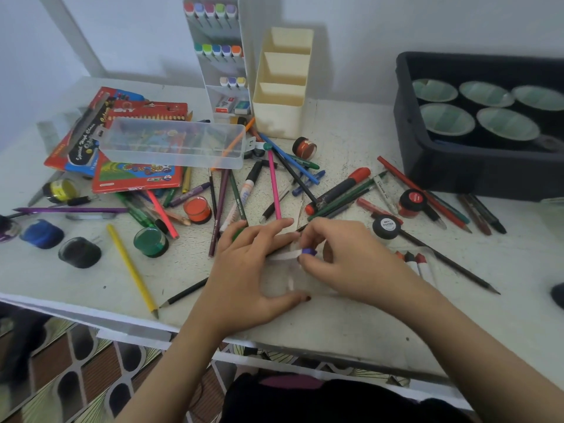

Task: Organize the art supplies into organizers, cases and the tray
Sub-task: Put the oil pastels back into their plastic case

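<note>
My right hand pinches a small marker with a blue-purple cap at the mouth of a clear flat marker case lying near the table's front edge. Inside the case's right end lie markers with red and dark caps. My left hand rests on the case's left end, fingers fairly straight on top and thumb spread along its near side. Loose pencils, pens and markers are strewn across the table's middle. Small paint pots stand among them.
A white marker organizer and a cream three-slot holder stand at the back. A clear plastic box sits on red colour-pencil packs. The dark tray holding round cups is at the right. A yellow pencil lies front left.
</note>
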